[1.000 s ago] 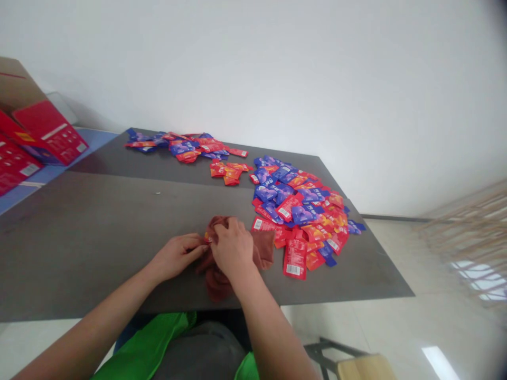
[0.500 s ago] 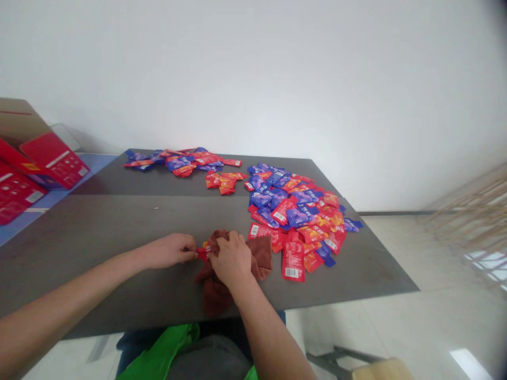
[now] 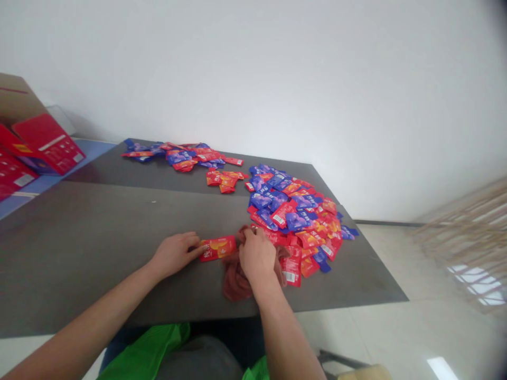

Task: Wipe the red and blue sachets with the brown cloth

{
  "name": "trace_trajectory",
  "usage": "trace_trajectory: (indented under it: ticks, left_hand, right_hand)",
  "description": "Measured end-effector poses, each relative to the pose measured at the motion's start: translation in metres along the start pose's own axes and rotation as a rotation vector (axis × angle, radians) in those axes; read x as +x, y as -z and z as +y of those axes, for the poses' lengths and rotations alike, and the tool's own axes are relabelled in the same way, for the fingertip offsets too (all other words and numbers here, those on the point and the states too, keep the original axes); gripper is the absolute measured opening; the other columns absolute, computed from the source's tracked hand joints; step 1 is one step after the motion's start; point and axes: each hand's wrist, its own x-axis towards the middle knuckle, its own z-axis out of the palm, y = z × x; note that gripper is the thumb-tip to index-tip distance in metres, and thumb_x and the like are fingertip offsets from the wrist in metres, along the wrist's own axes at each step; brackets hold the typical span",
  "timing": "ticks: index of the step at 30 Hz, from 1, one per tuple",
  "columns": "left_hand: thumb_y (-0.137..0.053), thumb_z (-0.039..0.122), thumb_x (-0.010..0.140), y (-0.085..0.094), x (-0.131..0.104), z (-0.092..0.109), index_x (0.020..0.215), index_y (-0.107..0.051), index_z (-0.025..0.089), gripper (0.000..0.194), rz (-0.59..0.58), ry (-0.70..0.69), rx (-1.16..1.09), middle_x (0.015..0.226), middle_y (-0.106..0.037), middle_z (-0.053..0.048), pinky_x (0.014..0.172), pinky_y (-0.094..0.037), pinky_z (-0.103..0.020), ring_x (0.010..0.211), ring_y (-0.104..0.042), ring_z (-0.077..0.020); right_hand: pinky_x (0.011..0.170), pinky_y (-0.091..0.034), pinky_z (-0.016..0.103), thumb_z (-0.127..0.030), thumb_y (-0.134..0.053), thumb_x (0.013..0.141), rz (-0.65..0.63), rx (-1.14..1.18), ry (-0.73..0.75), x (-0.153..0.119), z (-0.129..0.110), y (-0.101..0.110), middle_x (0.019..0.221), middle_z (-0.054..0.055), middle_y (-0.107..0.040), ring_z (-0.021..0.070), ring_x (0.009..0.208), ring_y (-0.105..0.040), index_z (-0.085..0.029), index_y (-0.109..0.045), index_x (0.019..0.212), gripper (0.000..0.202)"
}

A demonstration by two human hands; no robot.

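A red and orange packet (image 3: 218,248) lies on the dark table, and the fingers of my left hand (image 3: 176,253) press together on its left end. My right hand (image 3: 257,254) grips a bunched brown cloth (image 3: 236,278) just right of that packet, at the near edge of the big pile. Some of my right fingertips are lost in the folds. The big pile of red, orange and purple packets (image 3: 303,200) spreads over the table's right side, with one red packet (image 3: 292,265) partly behind the cloth.
Along the far edge of the table (image 3: 99,232) lies a second pile of packets (image 3: 180,157). A small group of orange packets (image 3: 224,180) is nearer. Red boxes (image 3: 49,145) and an open carton (image 3: 18,100) stand at the left. A stool (image 3: 366,372) is at the lower right.
My right hand and the cloth have moved right, off the packet, whose printed face now shows. My left hand has shifted slightly and still holds the left end. The camera view has tilted a little.
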Motion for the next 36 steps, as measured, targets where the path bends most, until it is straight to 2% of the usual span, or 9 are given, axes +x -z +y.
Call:
trace_trajectory:
  ticks: [3, 6, 10, 15, 21, 27, 29, 33, 36]
  left_hand:
    - [-0.046, 0.051, 0.097, 0.000, -0.001, 0.001, 0.071, -0.060, 0.021, 0.042, 0.002, 0.014, -0.019, 0.079, -0.060, -0.002, 0.063, -0.032, -0.028, 0.074, -0.058, -0.0178]
    - [-0.051, 0.043, 0.094, 0.000, -0.001, 0.001, 0.072, -0.060, 0.021, 0.032, 0.005, 0.027, -0.006, 0.078, -0.061, -0.002, 0.062, -0.032, -0.028, 0.075, -0.059, -0.0182]
    - [-0.048, 0.050, 0.096, -0.001, -0.001, 0.002, 0.070, -0.059, 0.021, 0.040, 0.032, 0.012, 0.010, 0.077, -0.060, -0.002, 0.063, -0.032, -0.028, 0.072, -0.057, -0.0180]
    - [-0.045, 0.056, 0.097, -0.002, -0.001, 0.002, 0.071, -0.060, 0.021, 0.046, 0.028, -0.001, 0.009, 0.078, -0.061, -0.002, 0.063, -0.031, -0.029, 0.072, -0.057, -0.0181]
    - [-0.045, 0.053, 0.098, -0.003, -0.001, 0.002, 0.073, -0.062, 0.021, 0.044, 0.019, 0.024, 0.034, 0.078, -0.062, -0.003, 0.063, -0.031, -0.029, 0.074, -0.058, -0.0190]
    - [-0.042, 0.057, 0.098, -0.002, 0.000, 0.003, 0.073, -0.061, 0.021, 0.048, 0.012, -0.008, 0.058, 0.080, -0.062, -0.002, 0.065, -0.033, -0.029, 0.076, -0.059, -0.0185]
    - [-0.042, 0.056, 0.099, -0.002, 0.000, 0.003, 0.074, -0.062, 0.021, 0.047, -0.002, 0.008, 0.071, 0.081, -0.063, -0.003, 0.065, -0.033, -0.029, 0.075, -0.059, -0.0186]
    - [-0.048, 0.042, 0.097, -0.002, 0.000, 0.002, 0.079, -0.064, 0.022, 0.031, -0.024, 0.028, 0.089, 0.083, -0.065, -0.003, 0.065, -0.034, -0.029, 0.079, -0.062, -0.0197]
    - [-0.047, 0.042, 0.098, -0.002, -0.001, 0.004, 0.078, -0.063, 0.022, 0.032, -0.019, 0.030, 0.122, 0.083, -0.065, -0.003, 0.066, -0.035, -0.029, 0.079, -0.062, -0.0199]
  right_hand:
    - [0.072, -0.051, 0.030, -0.030, -0.053, 0.099, 0.015, 0.043, 0.180, -0.009, -0.027, -0.002, 0.113, 0.008, -0.060, 0.0215, 0.095, -0.062, -0.027, -0.062, 0.115, 0.019]
    - [0.072, -0.052, 0.030, -0.035, -0.053, 0.099, -0.057, 0.066, 0.322, -0.016, -0.050, -0.017, 0.113, 0.007, -0.059, 0.0225, 0.099, -0.060, -0.026, -0.066, 0.101, 0.016]
    - [0.075, -0.052, 0.031, -0.036, -0.056, 0.097, -0.041, 0.056, 0.205, -0.014, -0.030, -0.026, 0.113, 0.009, -0.060, 0.0241, 0.103, -0.060, -0.023, -0.068, 0.101, 0.019]
    - [0.075, -0.052, 0.033, -0.029, -0.054, 0.096, -0.008, 0.004, -0.017, -0.005, 0.001, -0.010, 0.110, 0.010, -0.062, 0.0236, 0.097, -0.063, -0.020, -0.069, 0.104, 0.019]
    - [0.071, -0.052, 0.031, -0.034, -0.057, 0.095, -0.009, 0.053, 0.318, -0.004, -0.036, -0.018, 0.112, 0.008, -0.061, 0.0251, 0.103, -0.058, -0.025, -0.069, 0.100, 0.016]
    - [0.073, -0.053, 0.034, -0.023, -0.051, 0.096, -0.020, -0.026, -0.014, 0.005, -0.013, -0.014, 0.112, 0.015, -0.059, 0.0264, 0.101, -0.060, -0.017, -0.067, 0.108, 0.021]
    - [0.074, -0.053, 0.033, -0.025, -0.051, 0.097, 0.013, -0.007, 0.034, 0.003, -0.018, -0.010, 0.114, 0.014, -0.058, 0.0261, 0.103, -0.059, -0.018, -0.066, 0.110, 0.020]
    - [0.073, -0.054, 0.032, -0.028, -0.052, 0.097, -0.026, 0.075, 0.308, -0.008, -0.049, -0.016, 0.115, 0.010, -0.058, 0.0254, 0.105, -0.056, -0.022, -0.065, 0.107, 0.017]
    - [0.074, -0.054, 0.032, -0.027, -0.054, 0.096, -0.074, 0.098, 0.327, -0.010, -0.051, -0.026, 0.112, 0.010, -0.058, 0.0252, 0.104, -0.056, -0.021, -0.066, 0.103, 0.016]
